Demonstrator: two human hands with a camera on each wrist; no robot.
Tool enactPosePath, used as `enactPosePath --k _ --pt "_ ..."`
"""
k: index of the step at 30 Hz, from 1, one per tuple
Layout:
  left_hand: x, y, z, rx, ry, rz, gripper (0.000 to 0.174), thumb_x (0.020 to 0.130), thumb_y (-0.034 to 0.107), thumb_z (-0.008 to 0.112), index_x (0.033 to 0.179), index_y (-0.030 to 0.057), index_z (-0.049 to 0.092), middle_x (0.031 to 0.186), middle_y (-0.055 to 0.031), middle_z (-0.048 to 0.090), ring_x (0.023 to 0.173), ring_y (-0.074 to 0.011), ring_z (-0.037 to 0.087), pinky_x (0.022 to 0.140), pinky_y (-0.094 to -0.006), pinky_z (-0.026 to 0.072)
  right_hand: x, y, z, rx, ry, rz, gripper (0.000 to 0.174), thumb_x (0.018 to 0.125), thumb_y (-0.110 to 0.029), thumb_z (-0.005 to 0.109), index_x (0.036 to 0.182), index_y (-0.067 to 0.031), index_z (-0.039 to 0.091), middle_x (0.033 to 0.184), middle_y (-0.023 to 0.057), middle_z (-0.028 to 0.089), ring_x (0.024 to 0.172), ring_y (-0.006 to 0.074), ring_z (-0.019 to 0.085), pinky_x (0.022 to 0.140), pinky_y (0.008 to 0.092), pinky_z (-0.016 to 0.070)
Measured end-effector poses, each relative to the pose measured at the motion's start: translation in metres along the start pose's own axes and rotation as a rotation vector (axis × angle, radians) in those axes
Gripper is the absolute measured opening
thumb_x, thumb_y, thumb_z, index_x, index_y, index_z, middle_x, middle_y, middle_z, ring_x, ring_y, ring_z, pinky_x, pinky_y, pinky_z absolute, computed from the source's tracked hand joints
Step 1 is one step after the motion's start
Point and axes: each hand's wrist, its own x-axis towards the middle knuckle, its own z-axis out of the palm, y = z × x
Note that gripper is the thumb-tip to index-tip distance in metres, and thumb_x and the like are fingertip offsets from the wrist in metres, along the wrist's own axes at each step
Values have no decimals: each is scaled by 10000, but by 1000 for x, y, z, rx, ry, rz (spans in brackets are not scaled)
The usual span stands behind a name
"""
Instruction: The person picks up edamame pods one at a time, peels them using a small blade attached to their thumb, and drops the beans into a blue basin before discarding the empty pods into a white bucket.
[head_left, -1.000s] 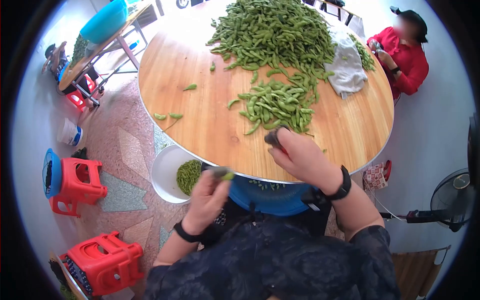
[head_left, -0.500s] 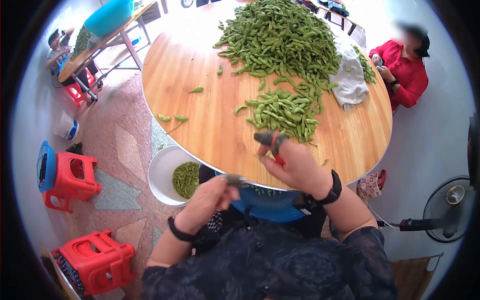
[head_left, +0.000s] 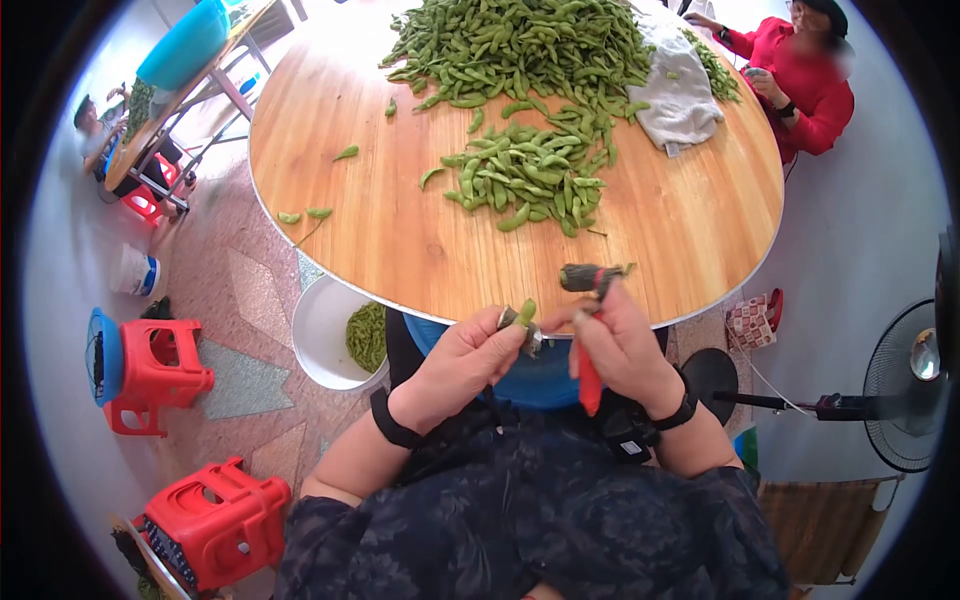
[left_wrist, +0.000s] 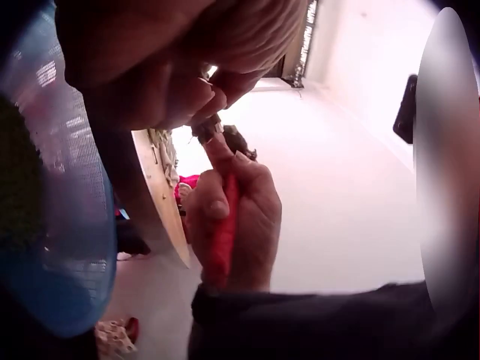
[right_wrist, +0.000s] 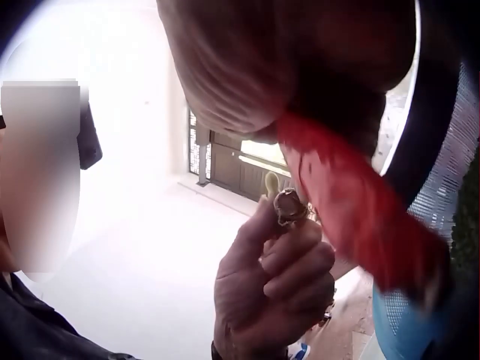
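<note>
My left hand (head_left: 463, 358) pinches a green pod (head_left: 526, 312) at the table's near edge, a dark cover around its fingertip. In the right wrist view the pod (right_wrist: 272, 182) stands up beside that covered fingertip. My right hand (head_left: 627, 350) grips a red-handled tool (head_left: 589, 382), handle pointing down; a dark wrap sits on one of its fingers. The left wrist view shows the red handle (left_wrist: 226, 232) held in the right hand (left_wrist: 259, 217). Beyond the hands lie a small heap of pods (head_left: 530, 175) and a larger heap (head_left: 520, 50).
A blue basin (head_left: 540, 385) sits below the table edge (head_left: 400, 270). Left of it stands a white bucket (head_left: 318, 335) with green pods inside. A white cloth (head_left: 675, 100) lies right of the large heap. Red stools (head_left: 165, 360) stand at left; a person in red (head_left: 815, 95) sits at right.
Both hands have come close together over the table's near edge. The left moved right and up, the right moved slightly right, and the red handle now points down.
</note>
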Motion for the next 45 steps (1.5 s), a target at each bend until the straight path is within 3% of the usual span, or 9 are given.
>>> enactPosePath --k 5,8,12,14,16,20,28,35,45 --pt "5 -30 13 327 53 247 197 1009 203 492 899 51 551 726 52 482 611 -33 371 549 -189 314 -8 1 -3 -5 -217 240 283 962 -118 413 1202 24 368 806 57 574 502 93 527 462 230 435" --pt "1 -23 19 297 92 223 194 1007 203 498 906 47 555 716 59 481 604 -31 369 545 -187 310 -15 7 -7 30 -25 -51 315 879 -45 395 1185 29 402 723 31 527 575 110 511 529 250 429" --pt "-2 -19 15 148 161 156 203 1010 215 488 905 55 552 698 49 485 588 -39 386 537 -192 320 -19 -12 -40 -522 205 -667 367 847 37 413 1214 53 422 892 117 627 784 146 602 714 260 480" --pt "0 -19 16 147 141 152 213 1013 229 479 906 59 549 690 41 488 586 -44 397 536 -193 325 -3 9 -44 -627 274 -750 292 896 21 425 1181 46 479 911 121 640 825 176 627 761 276 493" --pt "1 -19 17 106 115 114 206 1013 219 491 935 45 568 743 78 461 651 -12 361 578 -180 310 10 34 -42 -265 374 -505 194 931 -15 465 1098 45 543 918 118 646 811 197 639 751 296 507" --pt "4 -19 23 166 112 148 228 1019 243 465 891 66 531 680 48 457 600 -43 396 544 -193 324 -1 16 -38 -478 323 -517 259 937 -26 491 1183 53 490 856 108 635 721 186 633 652 296 512" --pt "10 -24 22 304 124 250 217 1005 189 504 847 41 513 707 48 447 653 -34 382 577 -202 332 -12 2 -12 158 -217 236 188 957 -117 415 1109 -13 453 696 11 511 448 67 468 408 210 373" --pt "7 -28 21 542 182 335 317 943 132 601 709 20 418 612 -13 333 584 -87 302 490 -271 301 -10 7 -7 213 -242 258 99 974 -129 393 1029 -50 416 699 12 509 428 51 452 376 194 349" --pt "5 -17 33 1142 226 630 212 840 74 667 732 27 491 641 -140 489 584 -329 527 519 -394 419 -7 4 -9 67 -225 303 83 964 -118 392 1020 -66 423 683 8 514 414 56 460 364 202 359"
